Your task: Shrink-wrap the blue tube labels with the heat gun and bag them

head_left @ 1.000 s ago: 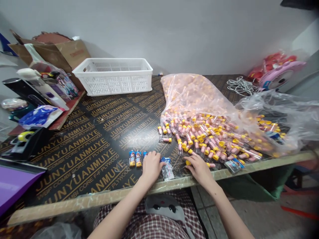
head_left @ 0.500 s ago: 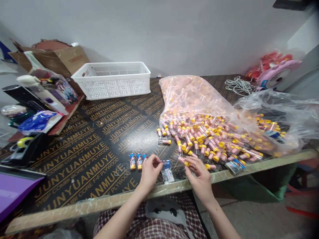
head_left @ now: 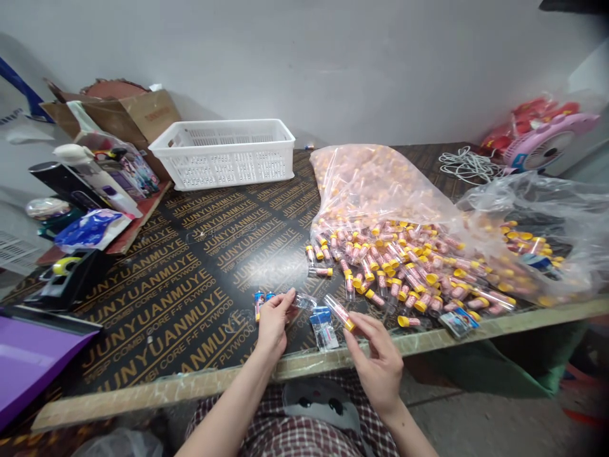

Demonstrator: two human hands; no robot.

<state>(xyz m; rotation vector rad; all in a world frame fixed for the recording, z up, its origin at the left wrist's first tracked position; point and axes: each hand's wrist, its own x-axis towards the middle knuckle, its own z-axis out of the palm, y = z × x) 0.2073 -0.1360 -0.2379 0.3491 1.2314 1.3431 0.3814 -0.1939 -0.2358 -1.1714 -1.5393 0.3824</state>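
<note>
My right hand (head_left: pixel 375 362) pinches a small clear tube (head_left: pixel 339 312) by its yellow cap; pink contents show inside. Between the thumb and fingers of my left hand (head_left: pixel 276 324) is a clear plastic sleeve (head_left: pixel 304 301), its open end turned toward the tube but apart from it. Just below, on the table, lies a small stack of printed blue-and-clear sleeves (head_left: pixel 324 329). Tubes with blue wrapping (head_left: pixel 259 306) stand in a row left of my left hand, which partly covers them. To the right spreads a heap of yellow-capped tubes (head_left: pixel 394 266).
A large translucent bag (head_left: pixel 375 178) spills the tubes. Behind on the left is a white plastic basket (head_left: pixel 228 162). More sleeves (head_left: pixel 459 322) lie near the front edge at right. A pink fan (head_left: pixel 547 149) and white cable (head_left: pixel 469 165) sit far right; a tape dispenser (head_left: pixel 66 279) is left.
My left hand has lifted a clear sleeve off the stack. My right hand has picked up a tube from the front of the heap and brought it left, near the sleeve. The view has shifted slightly.
</note>
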